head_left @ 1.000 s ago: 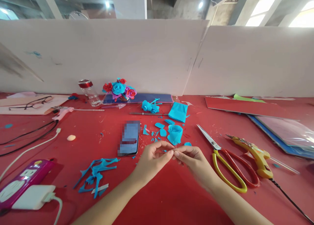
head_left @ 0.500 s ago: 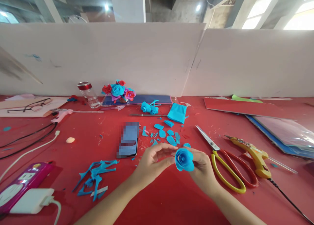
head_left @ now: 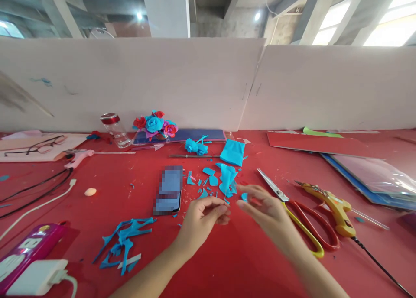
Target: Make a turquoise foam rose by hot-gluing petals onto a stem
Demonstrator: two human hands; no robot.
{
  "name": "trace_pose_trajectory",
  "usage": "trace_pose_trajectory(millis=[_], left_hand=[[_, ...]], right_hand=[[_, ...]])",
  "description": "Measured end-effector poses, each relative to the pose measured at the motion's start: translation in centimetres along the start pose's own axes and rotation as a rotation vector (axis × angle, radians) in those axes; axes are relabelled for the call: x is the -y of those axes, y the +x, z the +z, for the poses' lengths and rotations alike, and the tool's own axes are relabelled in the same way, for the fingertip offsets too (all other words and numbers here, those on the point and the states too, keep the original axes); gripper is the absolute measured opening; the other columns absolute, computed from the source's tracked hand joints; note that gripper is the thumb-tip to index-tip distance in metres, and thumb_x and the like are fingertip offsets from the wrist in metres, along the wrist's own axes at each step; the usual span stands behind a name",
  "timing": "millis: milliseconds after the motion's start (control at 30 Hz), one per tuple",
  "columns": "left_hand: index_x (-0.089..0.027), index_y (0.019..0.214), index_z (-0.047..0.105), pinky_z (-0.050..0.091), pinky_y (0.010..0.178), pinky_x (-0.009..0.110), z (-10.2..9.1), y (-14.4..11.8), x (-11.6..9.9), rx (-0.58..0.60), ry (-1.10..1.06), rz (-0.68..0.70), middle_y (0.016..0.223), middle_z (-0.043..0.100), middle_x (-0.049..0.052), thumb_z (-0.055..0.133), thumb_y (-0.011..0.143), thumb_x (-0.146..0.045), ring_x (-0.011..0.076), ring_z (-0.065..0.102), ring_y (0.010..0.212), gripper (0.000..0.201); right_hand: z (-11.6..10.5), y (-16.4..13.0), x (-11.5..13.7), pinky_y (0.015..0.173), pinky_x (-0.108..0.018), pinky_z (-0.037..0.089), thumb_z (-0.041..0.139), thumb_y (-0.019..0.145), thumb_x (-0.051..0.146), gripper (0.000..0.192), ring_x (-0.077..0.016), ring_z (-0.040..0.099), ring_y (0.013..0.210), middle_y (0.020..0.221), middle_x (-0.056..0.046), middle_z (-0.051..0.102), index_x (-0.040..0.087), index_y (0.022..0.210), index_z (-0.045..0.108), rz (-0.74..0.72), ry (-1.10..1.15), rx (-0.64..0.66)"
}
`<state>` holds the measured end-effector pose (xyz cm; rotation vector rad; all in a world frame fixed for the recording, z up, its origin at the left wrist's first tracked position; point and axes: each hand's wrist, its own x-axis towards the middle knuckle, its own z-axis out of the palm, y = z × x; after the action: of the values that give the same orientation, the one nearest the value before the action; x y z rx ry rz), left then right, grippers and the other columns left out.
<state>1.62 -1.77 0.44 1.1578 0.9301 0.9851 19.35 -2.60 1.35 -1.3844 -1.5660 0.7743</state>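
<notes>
My left hand is closed in a pinch on the thin stem of a blue paper flower. The flower stands upright above the fingertips, its cup seen from the side. To the right of it, my right hand is apart from the flower, fingers spread and slightly blurred, with nothing visible in them. Loose blue paper petals lie behind the hands, some hidden by the flower. A folded blue paper piece and finished blue roses lie farther back.
Scissors and a yellow glue gun lie on the right. Left of the hands are a phone, blue paper scraps and a power strip. A glass bottle and a flower bouquet stand near the white partition.
The blue flower has tipped from facing me to standing upright, slightly left and farther up. My right hand has let go and opened. The camera view has shifted a little.
</notes>
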Motion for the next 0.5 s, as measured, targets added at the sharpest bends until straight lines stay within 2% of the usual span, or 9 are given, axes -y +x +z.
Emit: trace_pose_trajectory(millis=[33, 100, 133, 167, 200, 233, 300, 367, 500], left_hand=[[-0.016, 0.072, 0.067, 0.055, 0.064, 0.031, -0.1, 0.1, 0.0, -0.023, -0.023, -0.023, 0.066, 0.066, 0.003, 0.070, 0.071, -0.040, 0.0163, 0.064, 0.061, 0.025], [-0.015, 0.074, 0.068, 0.056, 0.063, 0.030, -0.4, 0.3, 0.0, -0.053, -0.051, -0.047, 0.068, 0.067, 0.004, 0.071, 0.069, -0.041, 0.0157, 0.064, 0.061, 0.027], [-0.015, 0.075, 0.068, 0.056, 0.063, 0.030, -0.5, 0.4, 0.0, -0.056, -0.058, -0.056, 0.069, 0.067, 0.004, 0.072, 0.069, -0.041, 0.0153, 0.064, 0.061, 0.028], [-0.014, 0.075, 0.068, 0.056, 0.063, 0.030, -0.6, 0.5, 0.0, -0.055, -0.060, -0.065, 0.069, 0.067, 0.004, 0.071, 0.069, -0.041, 0.0150, 0.063, 0.062, 0.027], [-0.014, 0.075, 0.069, 0.056, 0.063, 0.030, -0.6, 0.5, 0.0, -0.053, -0.060, -0.074, 0.069, 0.067, 0.004, 0.071, 0.069, -0.041, 0.0147, 0.063, 0.062, 0.027], [-0.014, 0.075, 0.069, 0.056, 0.064, 0.029, -0.6, 0.6, 0.1, -0.049, -0.060, -0.083, 0.069, 0.067, 0.004, 0.071, 0.069, -0.040, 0.0146, 0.063, 0.062, 0.027], [-0.014, 0.075, 0.069, 0.056, 0.064, 0.029, -0.6, 0.5, 0.2, -0.043, -0.061, -0.094, 0.069, 0.067, 0.004, 0.072, 0.069, -0.040, 0.0144, 0.063, 0.062, 0.028], [-0.014, 0.074, 0.069, 0.056, 0.064, 0.030, -0.5, 0.5, 0.3, -0.041, -0.062, -0.099, 0.068, 0.067, 0.004, 0.072, 0.068, -0.041, 0.0143, 0.063, 0.062, 0.028], [-0.014, 0.075, 0.068, 0.056, 0.064, 0.029, -0.6, 0.5, 0.3, -0.027, -0.060, -0.107, 0.069, 0.067, 0.004, 0.071, 0.070, -0.041, 0.0136, 0.063, 0.062, 0.027]], right_hand=[[-1.8, -0.1, -1.1, 0.065, -0.036, 0.049, 0.059, 0.076, 0.048, 0.041, -0.0224, 0.060, 0.080, 0.097, -0.010, 0.060, 0.023, 0.106, 0.067, -0.048, -0.193, -0.110], [-6.3, -0.5, -4.2, 0.071, -0.045, 0.045, 0.051, 0.077, 0.052, 0.041, -0.0309, 0.058, 0.089, 0.097, -0.017, 0.059, 0.019, 0.096, 0.067, -0.139, -0.607, -0.463], [-8.7, -0.9, -6.1, 0.070, -0.047, 0.043, 0.049, 0.078, 0.050, 0.037, -0.0344, 0.058, 0.090, 0.090, -0.020, 0.060, 0.018, 0.088, 0.066, -0.080, -0.801, -0.569], [-11.0, -1.3, -7.9, 0.062, -0.047, 0.041, 0.054, 0.075, 0.051, 0.032, -0.0351, 0.060, 0.080, 0.078, -0.020, 0.060, 0.021, 0.076, 0.063, 0.049, -0.968, -0.635], [-13.1, -1.8, -9.6, 0.053, -0.044, 0.038, 0.059, 0.070, 0.055, 0.032, -0.0323, 0.059, 0.064, 0.062, -0.017, 0.056, 0.024, 0.061, 0.057, 0.191, -1.054, -0.644], [-14.8, -2.3, -11.1, 0.047, -0.040, 0.034, 0.062, 0.065, 0.058, 0.038, -0.0268, 0.055, 0.049, 0.051, -0.013, 0.051, 0.028, 0.049, 0.046, 0.310, -1.065, -0.575], [-16.8, -3.0, -12.9, 0.045, -0.038, 0.033, 0.064, 0.064, 0.056, 0.044, -0.0207, 0.049, 0.041, 0.047, -0.009, 0.048, 0.030, 0.042, 0.037, 0.394, -1.034, -0.417], [-17.1, -3.5, -13.2, 0.047, -0.039, 0.035, 0.060, 0.067, 0.060, 0.043, -0.0229, 0.053, 0.045, 0.053, -0.012, 0.053, 0.030, 0.046, 0.037, 0.377, -1.070, -0.385], [-15.3, -3.6, -12.0, 0.046, -0.038, 0.035, 0.052, 0.070, 0.065, 0.038, -0.0283, 0.058, 0.055, 0.070, -0.020, 0.061, 0.029, 0.060, 0.047, 0.298, -1.181, -0.464]])
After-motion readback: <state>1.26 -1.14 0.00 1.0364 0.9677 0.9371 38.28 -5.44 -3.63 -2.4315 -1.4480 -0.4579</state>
